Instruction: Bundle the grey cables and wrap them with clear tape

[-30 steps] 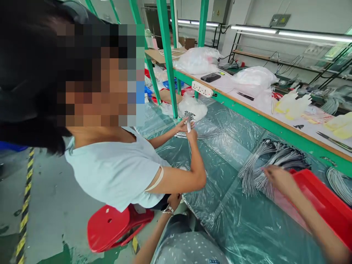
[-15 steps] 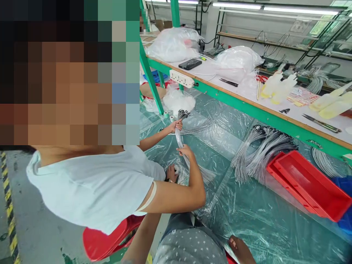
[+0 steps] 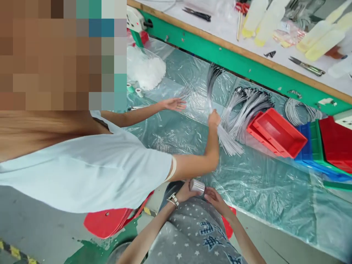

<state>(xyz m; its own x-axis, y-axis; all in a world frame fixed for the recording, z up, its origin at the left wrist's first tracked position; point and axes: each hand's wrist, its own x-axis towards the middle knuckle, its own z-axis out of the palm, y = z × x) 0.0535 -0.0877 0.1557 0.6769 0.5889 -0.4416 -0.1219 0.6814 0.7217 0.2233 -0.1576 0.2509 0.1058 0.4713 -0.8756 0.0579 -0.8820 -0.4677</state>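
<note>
My left hand (image 3: 187, 191), with a bracelet at its wrist, holds a small white roll (image 3: 197, 186) above my lap. Close to the roll's right side is my right hand (image 3: 216, 200); its fingers are partly curled and apart, with nothing seen between them. Beyond my hands, a person in a light shirt (image 3: 90, 172) grips a bundle of grey wires (image 3: 210, 88) in one hand, and that person's other hand is spread open over the plastic-covered table. Several wire bundles (image 3: 242, 117) with dark ends lie to the right of the held one.
Red trays (image 3: 283, 132) sit beside the wire bundles, with blue and green trays (image 3: 317, 143) further right. A raised shelf with a green edge (image 3: 233, 58) carries tweezers (image 3: 307, 66), bottles (image 3: 275, 22) and red-handled scissors. Two small rolls (image 3: 139, 92) stand by a white plastic bag (image 3: 150, 71).
The view has swung right and down. My left hand now shows the white roll, and my right hand is closer to it. The person's gripped wire bundle has moved right, and their other hand has let go.
</note>
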